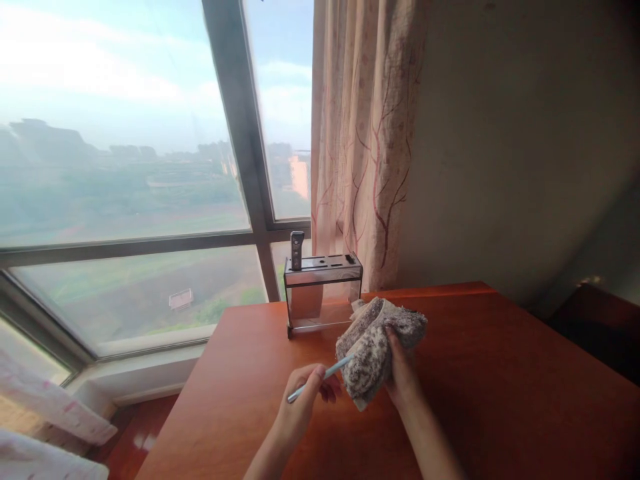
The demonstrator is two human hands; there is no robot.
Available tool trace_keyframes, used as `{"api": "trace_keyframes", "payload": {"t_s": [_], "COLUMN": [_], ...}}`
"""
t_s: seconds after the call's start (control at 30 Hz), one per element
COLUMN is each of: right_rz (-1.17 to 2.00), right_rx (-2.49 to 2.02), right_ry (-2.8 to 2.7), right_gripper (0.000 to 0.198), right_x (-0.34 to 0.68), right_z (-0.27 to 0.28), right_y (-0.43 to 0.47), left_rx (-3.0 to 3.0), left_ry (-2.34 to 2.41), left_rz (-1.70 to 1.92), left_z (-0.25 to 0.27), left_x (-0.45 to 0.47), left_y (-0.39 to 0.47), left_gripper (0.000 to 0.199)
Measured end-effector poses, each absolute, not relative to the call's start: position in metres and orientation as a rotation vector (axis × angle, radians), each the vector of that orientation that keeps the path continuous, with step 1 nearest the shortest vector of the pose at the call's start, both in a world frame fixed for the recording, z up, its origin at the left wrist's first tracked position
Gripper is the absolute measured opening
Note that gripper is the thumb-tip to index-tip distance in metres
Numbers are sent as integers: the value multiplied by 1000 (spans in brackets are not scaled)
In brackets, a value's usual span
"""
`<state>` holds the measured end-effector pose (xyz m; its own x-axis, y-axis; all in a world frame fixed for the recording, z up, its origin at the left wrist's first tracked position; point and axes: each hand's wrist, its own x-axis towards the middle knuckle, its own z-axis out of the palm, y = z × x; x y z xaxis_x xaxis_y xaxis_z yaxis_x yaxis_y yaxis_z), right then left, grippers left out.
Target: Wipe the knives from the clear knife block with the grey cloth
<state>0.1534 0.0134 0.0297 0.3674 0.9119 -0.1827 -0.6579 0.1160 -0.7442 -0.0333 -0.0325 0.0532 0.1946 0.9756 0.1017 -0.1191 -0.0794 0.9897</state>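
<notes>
My left hand (309, 392) is closed around a slim light-blue handle (333, 369), which slants up to the right. Its far end runs against or into a fluffy grey-and-white cloth (373, 353), so I cannot see what it belongs to. My right hand (399, 367) grips that bunched cloth from the right side, thumb on top. Both hands are above the wooden table. Just behind the cloth stands a clear knife block (324, 273) with a dark slotted top. One dark handle (297, 251) sticks upright out of its left end.
The reddish-brown table (240, 407) reaches to the window (130, 133) at the left and back. A patterned curtain (367, 133) hangs behind the knife block. Pale fabric (45, 393) lies at the lower left, and a dark piece of furniture (595, 320) stands at the right.
</notes>
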Motion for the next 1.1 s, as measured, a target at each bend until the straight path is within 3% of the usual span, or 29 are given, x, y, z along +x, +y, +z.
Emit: {"api": "trace_keyframes", "payload": {"t_s": [0.47, 0.8, 1.1], "right_rz": [978, 943, 579], "right_rx": [-1165, -1066, -1281], "right_ry": [-660, -704, -864], "right_gripper": [46, 45, 30], "right_x": [152, 142, 153], "right_z": [36, 31, 16], "right_y": [7, 7, 8], "left_rx": [774, 962, 931], "left_ry": [926, 979, 939], "left_rz": [1344, 1286, 1242], "left_z": [51, 51, 47], "left_x": [-48, -43, -30], "left_y": [-21, -26, -29], "left_gripper": [38, 47, 45]}}
